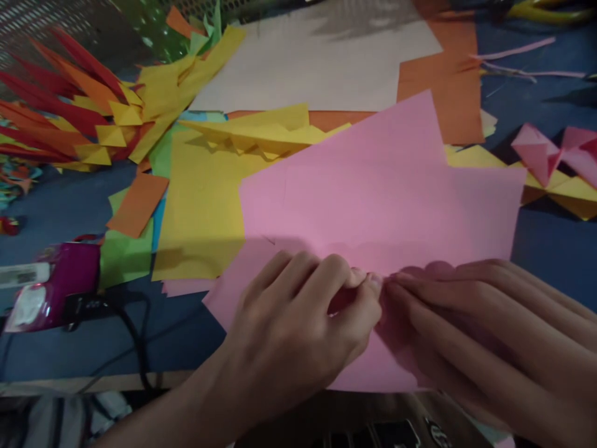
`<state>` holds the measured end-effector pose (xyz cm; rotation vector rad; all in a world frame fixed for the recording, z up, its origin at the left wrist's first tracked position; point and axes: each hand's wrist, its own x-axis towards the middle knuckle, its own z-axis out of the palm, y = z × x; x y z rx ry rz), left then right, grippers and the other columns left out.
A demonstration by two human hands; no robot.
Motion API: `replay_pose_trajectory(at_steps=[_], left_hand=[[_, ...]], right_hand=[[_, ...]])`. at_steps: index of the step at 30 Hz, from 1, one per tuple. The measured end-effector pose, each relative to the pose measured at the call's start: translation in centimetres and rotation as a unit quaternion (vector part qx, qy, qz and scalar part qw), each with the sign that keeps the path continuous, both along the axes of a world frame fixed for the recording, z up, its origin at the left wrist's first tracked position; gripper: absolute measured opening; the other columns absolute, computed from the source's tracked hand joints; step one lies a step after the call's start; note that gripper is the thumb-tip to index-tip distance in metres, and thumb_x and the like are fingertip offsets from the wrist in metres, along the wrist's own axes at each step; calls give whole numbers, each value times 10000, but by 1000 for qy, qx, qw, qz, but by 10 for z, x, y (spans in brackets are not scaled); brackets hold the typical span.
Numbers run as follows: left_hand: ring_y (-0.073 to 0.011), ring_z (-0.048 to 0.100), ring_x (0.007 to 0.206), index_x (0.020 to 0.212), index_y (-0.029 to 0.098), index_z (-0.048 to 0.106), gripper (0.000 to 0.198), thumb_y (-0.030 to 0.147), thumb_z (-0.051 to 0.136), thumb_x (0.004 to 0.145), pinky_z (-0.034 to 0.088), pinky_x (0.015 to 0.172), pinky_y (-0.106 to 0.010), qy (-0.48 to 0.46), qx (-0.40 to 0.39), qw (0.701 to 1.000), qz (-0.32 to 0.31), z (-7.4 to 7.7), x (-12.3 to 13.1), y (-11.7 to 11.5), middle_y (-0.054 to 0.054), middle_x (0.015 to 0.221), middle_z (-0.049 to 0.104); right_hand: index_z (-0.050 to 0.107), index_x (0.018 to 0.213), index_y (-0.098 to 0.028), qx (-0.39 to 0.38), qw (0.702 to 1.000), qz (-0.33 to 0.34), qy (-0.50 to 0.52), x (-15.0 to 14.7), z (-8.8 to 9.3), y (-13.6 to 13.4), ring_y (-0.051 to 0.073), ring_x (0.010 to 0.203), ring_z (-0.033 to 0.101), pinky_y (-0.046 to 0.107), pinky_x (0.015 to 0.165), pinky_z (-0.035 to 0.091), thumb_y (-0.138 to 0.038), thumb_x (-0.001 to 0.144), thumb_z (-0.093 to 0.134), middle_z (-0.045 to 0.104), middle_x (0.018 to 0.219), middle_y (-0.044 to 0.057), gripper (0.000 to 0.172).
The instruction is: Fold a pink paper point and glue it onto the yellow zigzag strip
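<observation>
Over a stack of pink paper sheets point(373, 205) near the table's front edge, my left hand point(298, 323) and my right hand point(485, 323) meet fingertip to fingertip. Both are closed in a pinch on a small folded pink paper point(438, 269). Its bumpy edge shows just behind my right fingers, and most of it is hidden by the hands. Behind the pink sheets lies a pleated yellow paper strip point(265, 140) on yellow paper point(205, 205). At the right sit folded pink paper shapes point(538, 155) beside a folded yellow strip point(566, 193).
Spiky red, orange and yellow folded paper point(79, 106) spreads at the back left. A purple case point(69, 274) with a black cable point(135, 336) lies at the left. White paper point(317, 62) and orange paper point(448, 93) are at the back, near yellow-handled scissors point(550, 12).
</observation>
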<state>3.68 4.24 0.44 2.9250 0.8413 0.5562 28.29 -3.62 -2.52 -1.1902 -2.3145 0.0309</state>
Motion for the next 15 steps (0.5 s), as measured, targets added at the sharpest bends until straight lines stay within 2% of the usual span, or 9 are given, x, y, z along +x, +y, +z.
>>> replay_pose_trajectory(at_steps=[3, 5, 7, 9, 11, 13, 15], left_hand=[[-207, 655, 771, 1039, 231, 801, 94, 201, 718, 1008, 526, 689, -436, 12, 20, 1000, -1, 0, 1, 0, 9, 891, 726], [-213, 648, 787, 1040, 222, 796, 87, 219, 715, 1010, 519, 702, -433, 14, 27, 999, -9, -1, 2, 0, 1, 922, 733], [-218, 645, 810, 1073, 212, 789, 101, 226, 707, 1015, 514, 714, -429, 16, 33, 999, -15, -2, 1, 0, -8, 951, 737], [-217, 643, 827, 1095, 213, 782, 113, 224, 696, 1023, 516, 743, -426, 18, 37, 999, -16, -3, 0, -1, -9, 956, 734], [-211, 645, 832, 1090, 212, 776, 109, 219, 685, 1031, 527, 785, -425, 21, 42, 999, -15, -3, -1, -2, -6, 944, 727], [-213, 667, 858, 1093, 200, 773, 109, 202, 685, 1028, 547, 828, -423, 20, 48, 998, -18, -3, -1, -3, -9, 942, 726], [-217, 692, 887, 1109, 179, 771, 122, 181, 684, 1022, 568, 858, -417, 16, 53, 998, -24, -3, -1, -5, -17, 952, 730]], right_hand=[[740, 1308, -140, 9, 998, 38, -59, 7, -3, -2, 324, 1200, 676, 534, 1019, 577, -202, 1023, 660, 701, 1441, 97, 302], [735, 1336, -165, -2, 995, 34, -94, 9, -5, -3, 328, 1260, 652, 536, 1037, 557, -212, 1072, 558, 620, 1577, 67, 322], [741, 1318, -179, 2, 993, 34, -111, 8, -7, -3, 348, 1302, 622, 542, 1043, 554, -234, 1076, 553, 568, 1632, 50, 311], [757, 1234, -149, 33, 992, 48, -108, 5, -7, 0, 377, 1271, 624, 568, 1037, 561, -243, 1029, 651, 605, 1573, 95, 248], [756, 1120, -109, 65, 993, 47, -86, 2, -5, 3, 368, 1192, 646, 553, 987, 584, -226, 967, 748, 680, 1421, 141, 193], [739, 1028, -108, 76, 995, 31, -62, 0, -4, 6, 332, 1113, 662, 514, 933, 596, -199, 930, 791, 718, 1279, 143, 144], [732, 1000, -120, 77, 995, 21, -56, -1, -3, 7, 308, 1079, 666, 490, 910, 593, -196, 923, 802, 728, 1228, 135, 129]])
